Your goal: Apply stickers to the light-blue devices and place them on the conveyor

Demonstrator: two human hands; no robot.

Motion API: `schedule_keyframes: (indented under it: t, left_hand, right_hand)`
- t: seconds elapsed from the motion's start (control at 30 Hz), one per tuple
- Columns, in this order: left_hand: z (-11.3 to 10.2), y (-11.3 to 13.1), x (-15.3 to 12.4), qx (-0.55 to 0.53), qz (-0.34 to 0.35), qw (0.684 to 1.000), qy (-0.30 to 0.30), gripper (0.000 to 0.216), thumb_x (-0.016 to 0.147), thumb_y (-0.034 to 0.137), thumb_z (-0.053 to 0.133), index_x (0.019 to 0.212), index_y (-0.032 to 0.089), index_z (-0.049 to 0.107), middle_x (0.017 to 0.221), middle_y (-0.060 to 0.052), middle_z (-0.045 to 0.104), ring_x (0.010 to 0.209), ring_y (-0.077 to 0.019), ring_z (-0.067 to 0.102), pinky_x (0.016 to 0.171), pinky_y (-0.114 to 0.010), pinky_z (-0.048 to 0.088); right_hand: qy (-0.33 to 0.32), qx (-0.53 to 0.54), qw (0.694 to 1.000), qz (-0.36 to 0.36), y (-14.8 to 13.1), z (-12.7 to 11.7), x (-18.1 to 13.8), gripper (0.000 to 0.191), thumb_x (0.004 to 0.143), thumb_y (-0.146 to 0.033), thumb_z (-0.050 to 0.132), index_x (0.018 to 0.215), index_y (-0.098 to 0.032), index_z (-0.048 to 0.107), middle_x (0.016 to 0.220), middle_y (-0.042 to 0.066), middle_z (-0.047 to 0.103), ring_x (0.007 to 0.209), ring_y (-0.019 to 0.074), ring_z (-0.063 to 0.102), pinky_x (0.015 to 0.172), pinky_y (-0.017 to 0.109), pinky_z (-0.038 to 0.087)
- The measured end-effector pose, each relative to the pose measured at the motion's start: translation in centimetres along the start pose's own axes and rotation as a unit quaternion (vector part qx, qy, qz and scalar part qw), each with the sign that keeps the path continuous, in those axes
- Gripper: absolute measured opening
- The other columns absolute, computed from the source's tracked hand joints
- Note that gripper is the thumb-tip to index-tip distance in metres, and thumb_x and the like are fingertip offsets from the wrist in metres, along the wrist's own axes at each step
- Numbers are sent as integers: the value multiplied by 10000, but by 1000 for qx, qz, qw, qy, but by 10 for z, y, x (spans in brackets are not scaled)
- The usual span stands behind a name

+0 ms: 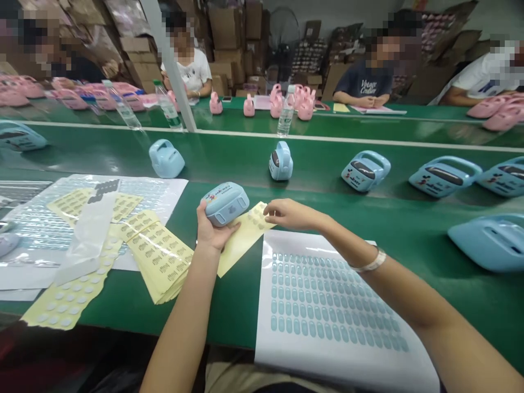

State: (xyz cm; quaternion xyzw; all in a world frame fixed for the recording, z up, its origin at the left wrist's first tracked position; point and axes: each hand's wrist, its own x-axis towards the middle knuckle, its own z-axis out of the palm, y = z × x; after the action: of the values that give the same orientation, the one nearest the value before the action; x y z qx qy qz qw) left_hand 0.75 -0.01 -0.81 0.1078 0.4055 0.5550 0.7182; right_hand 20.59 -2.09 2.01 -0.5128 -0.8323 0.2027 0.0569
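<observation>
My left hand (213,232) grips a light blue speaker-like device (225,203) with a carry handle style like its neighbours, tilted so its underside faces me. Its face carries cartoon printing. Beneath it lies a yellow sticker sheet (241,240) with a few stickers at its far end. At that end the fingers of my right hand (282,213) are pinched together; whether a sticker is between them I cannot make out. Just below sits a white sheet (266,349) bearing rows of blue oval stickers (327,297).
Several blue devices (364,170) stand in a row on the green belt (229,150). A banded stack of yellow sticker sheets (159,251) and plastic-covered sheets lie at left. Across from me are water bottles (285,117), pink devices (305,106) and several co-workers (364,71).
</observation>
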Motion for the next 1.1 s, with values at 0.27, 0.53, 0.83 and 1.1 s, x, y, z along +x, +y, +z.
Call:
schedule_keyframes:
  t: [0.27, 0.53, 0.83, 1.1]
  left_hand:
    - [10, -22, -13, -9, -41, 995, -85, 481, 736, 599, 425, 1038, 266, 597, 1050, -61, 630, 1084, -314, 507, 979, -685, 114]
    - [16, -56, -30, 28, -120, 982, -144, 440, 720, 543, 515, 1025, 237, 595, 984, -47, 643, 946, -271, 578, 856, -520, 413]
    - [14, -63, -32, 1, -130, 981, -146, 382, 755, 488, 514, 1001, 206, 592, 905, -44, 656, 818, -222, 605, 697, -340, 464]
    - [10, -74, -34, -2, -201, 967, -159, 428, 721, 467, 559, 1026, 169, 581, 873, -64, 659, 771, -207, 595, 652, -302, 424]
  right_hand:
    - [125, -55, 990, 29, -21, 83, -70, 348, 830, -271, 576, 1139, -114, 547, 1182, 161, 533, 1088, 299, 465, 877, 451, 407]
    - [134, -52, 989, -45, -64, 116, -127, 535, 877, -427, 458, 1308, -113, 413, 1373, 138, 398, 1276, 301, 329, 992, 481, 352]
    - [141, -113, 981, -68, -92, 152, -149, 495, 897, -401, 421, 1292, -106, 459, 1367, 69, 383, 1248, 258, 394, 983, 375, 443]
    - [265, -148, 931, -202, -77, 160, -145, 484, 866, -426, 497, 1286, -186, 474, 1212, 33, 555, 1061, 225, 575, 777, 306, 576]
